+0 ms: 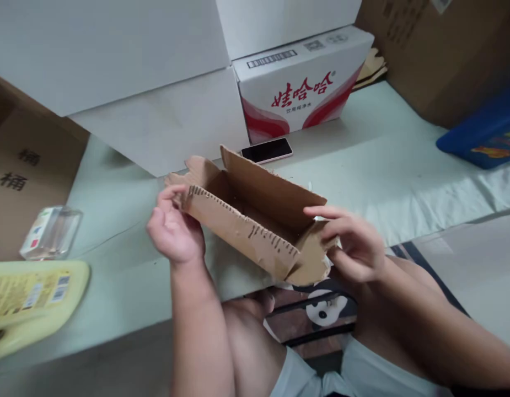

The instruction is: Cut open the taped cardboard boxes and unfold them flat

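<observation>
Currently holds open cardboard box [242,231] between left hand [176,237], fingers curled on near-left corner, and right hand [356,245], gripping opposite end flap. Shows flaps raised or splayed, none closed (edges ragged). Includes phone [269,150] ahead-right of left hand.

One head-worn view looks forward and steeply down, close over both hands [263,234]; the edges seem slightly soft.

Pale green cloth surface [403,143]. On it: phone [268,150], red-and-white box [300,88], clear plastic container [52,233], yellow bottle [35,303], blue container [484,135]. Plain white box [167,127] behind phone.
</observation>
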### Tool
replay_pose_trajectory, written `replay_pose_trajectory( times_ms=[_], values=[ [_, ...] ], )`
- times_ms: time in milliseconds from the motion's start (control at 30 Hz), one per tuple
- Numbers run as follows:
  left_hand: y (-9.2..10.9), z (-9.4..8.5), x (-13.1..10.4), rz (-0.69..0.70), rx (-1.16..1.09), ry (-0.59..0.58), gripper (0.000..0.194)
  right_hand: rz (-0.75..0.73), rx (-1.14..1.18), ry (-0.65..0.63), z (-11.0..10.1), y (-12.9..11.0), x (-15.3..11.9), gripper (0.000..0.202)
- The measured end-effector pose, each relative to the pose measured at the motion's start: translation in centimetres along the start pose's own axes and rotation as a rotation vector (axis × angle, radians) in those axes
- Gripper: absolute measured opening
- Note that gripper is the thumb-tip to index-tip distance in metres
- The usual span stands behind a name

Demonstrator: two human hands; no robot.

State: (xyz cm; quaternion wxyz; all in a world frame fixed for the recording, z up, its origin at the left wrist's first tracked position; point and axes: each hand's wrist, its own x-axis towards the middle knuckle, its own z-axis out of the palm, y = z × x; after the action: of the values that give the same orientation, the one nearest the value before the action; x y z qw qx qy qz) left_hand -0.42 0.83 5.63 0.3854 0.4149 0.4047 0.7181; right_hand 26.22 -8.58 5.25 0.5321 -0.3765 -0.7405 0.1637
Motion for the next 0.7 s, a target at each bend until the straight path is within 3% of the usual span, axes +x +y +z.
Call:
replay_pose_trajectory(
  times_ms=[100, 167, 300, 400, 467, 533, 600, 700],
  values=[
    [-0.4, 0.6, 0.0, -0.039, 0.132, -0.022, 0.047, -0.037, 0.048, -0.058, -0.6, 0.2, -0.7, 0.022],
    [-0.3, 0.8, -0.3, -0.082, 0.105, -0.015, 0.046, -0.034, 0.065, -0.038, -0.7, 0.4, -1.2, 0.025],
    [0.3, 1.3, -1.1, -0.064, -0.12, -0.104, 0.043, 0.088, 0.008, 0.166, 0.2, 1.6, -2.0, 0.055],
    [0.1, 1.7, -1.5, 0.016, -0.126, -0.159, 0.044, 0.237, -0.065, 0.272, 1.0, 2.7, -2.1, 0.072],
    [-0.5, 1.8, -1.4, 0.09, -0.049, -0.128, 0.034, 0.33, -0.011, 0.212, 1.2, 3.1, -1.8, 0.075],
    [-1.4, 1.6, -1.2, 0.123, 0.046, -0.076, 0.021, 0.364, 0.092, 0.078, 1.2, 3.1, -1.6, 0.056],
    [-2.2, 1.2, -0.9, 0.147, 0.144, -0.063, 0.027, 0.324, 0.158, -0.032, 1.1, 3.0, -1.4, 0.035],
    [-2.9, 0.5, -0.5, 0.238, 0.367, -0.151, 0.03, 0.247, 0.23, -0.096, 0.9, 2.8, -1.6, 0.028]
  ],
)
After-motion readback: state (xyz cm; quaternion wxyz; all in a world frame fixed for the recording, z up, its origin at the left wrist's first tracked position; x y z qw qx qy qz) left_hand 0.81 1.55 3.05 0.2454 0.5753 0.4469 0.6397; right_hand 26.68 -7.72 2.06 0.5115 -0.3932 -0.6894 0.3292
